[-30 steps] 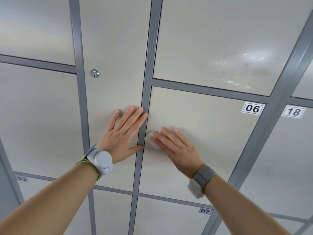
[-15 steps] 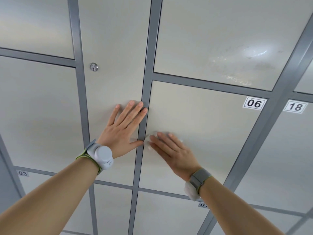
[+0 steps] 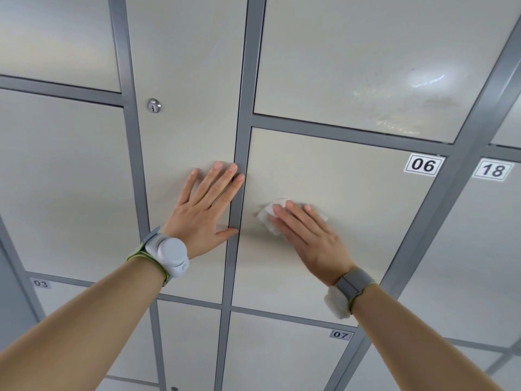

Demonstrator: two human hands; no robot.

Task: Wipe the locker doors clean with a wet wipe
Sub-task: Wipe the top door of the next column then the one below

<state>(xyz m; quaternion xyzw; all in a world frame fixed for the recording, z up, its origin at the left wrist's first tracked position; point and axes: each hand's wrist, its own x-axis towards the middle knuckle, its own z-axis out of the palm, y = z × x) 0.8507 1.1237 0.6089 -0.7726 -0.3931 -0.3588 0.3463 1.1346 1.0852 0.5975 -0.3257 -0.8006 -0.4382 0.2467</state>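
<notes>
Right hand (image 3: 310,238), fingers flat, presses wipe (image 3: 267,218) against door 06 (image 3: 352,193); left hand (image 3: 205,213), open and spread, lies flat on the door (image 3: 183,136) beside it.

A wall of pale cream panels fills the view, split by a grey metal frame (image 3: 242,114). Left of its central upright sits a round silver keyhole (image 3: 154,105). Right of it are number labels 06 (image 3: 423,165) and 18 (image 3: 493,170); 07 (image 3: 340,334) lies lower. Far up on the right, a bright glare (image 3: 427,80) shows streaks.
</notes>
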